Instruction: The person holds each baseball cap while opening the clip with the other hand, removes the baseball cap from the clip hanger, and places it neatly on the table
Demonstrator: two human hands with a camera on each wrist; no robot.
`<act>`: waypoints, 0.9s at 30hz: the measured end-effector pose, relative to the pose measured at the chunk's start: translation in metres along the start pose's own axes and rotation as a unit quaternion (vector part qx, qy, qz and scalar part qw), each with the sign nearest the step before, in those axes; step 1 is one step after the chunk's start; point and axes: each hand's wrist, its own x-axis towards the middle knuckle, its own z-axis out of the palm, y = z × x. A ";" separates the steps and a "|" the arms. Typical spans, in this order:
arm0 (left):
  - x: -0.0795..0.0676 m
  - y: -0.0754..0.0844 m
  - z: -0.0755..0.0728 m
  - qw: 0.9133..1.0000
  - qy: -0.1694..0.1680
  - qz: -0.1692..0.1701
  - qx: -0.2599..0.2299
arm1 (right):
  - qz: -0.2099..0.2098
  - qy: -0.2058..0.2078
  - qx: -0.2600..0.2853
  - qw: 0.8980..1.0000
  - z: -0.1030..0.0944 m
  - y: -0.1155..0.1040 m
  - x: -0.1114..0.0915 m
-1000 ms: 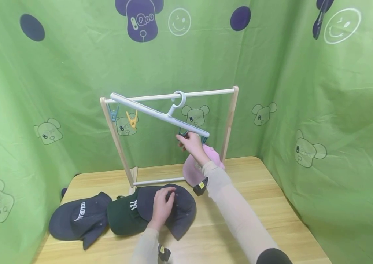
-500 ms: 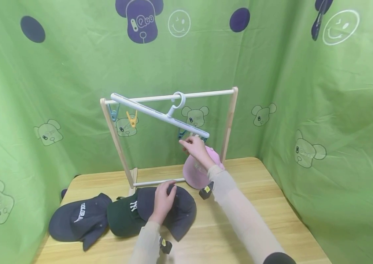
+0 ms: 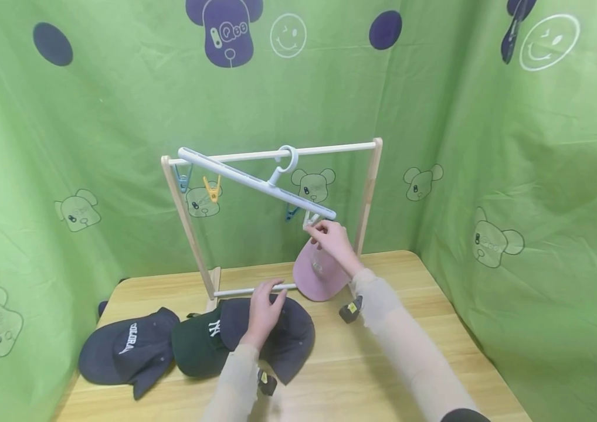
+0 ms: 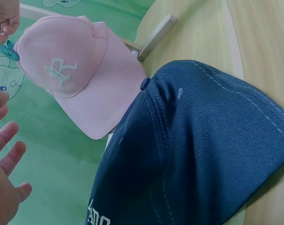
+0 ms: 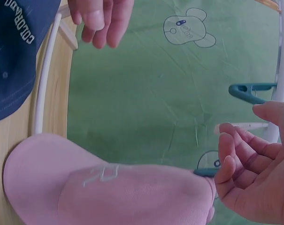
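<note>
My right hand [image 3: 334,241] is beside the low end of the tilted pale blue hanger [image 3: 235,173], its fingers loosely bent. Its fingertips are right at a white clip [image 5: 252,125] on the hanger, with thumb and fingers apart. A pink cap [image 3: 315,275] hangs below that hand, its edge held by a teal clip [image 5: 205,172]. A dark blue clip [image 3: 291,213] hangs to the left of the white one. My left hand [image 3: 264,313], fingers spread and relaxed, is over a navy cap [image 3: 297,328] on the table; nothing is between its fingers.
The hanger hooks over the top bar of a wooden rack [image 3: 370,181]. Near its raised end hang a blue clip [image 3: 183,183] and a yellow clip [image 3: 213,191]. A dark green cap [image 3: 198,347] and another navy cap [image 3: 145,351] lie left on the table [image 3: 383,346]. Green curtains surround it.
My right hand has moved right and slightly down along the hanger, uncovering the dark blue clip and then the white clip. The left hand has shifted up slightly over the navy cap.
</note>
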 end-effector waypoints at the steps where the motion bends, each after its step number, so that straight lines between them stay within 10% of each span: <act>1: 0.001 0.000 0.000 1.000 -0.002 -0.001 -0.002 | 0.001 0.003 -0.002 1.000 -0.002 0.002 0.000; 27: 0.025 0.018 0.028 0.996 -0.056 -0.054 -0.043 | 0.019 0.108 -0.005 0.994 -0.026 0.033 0.002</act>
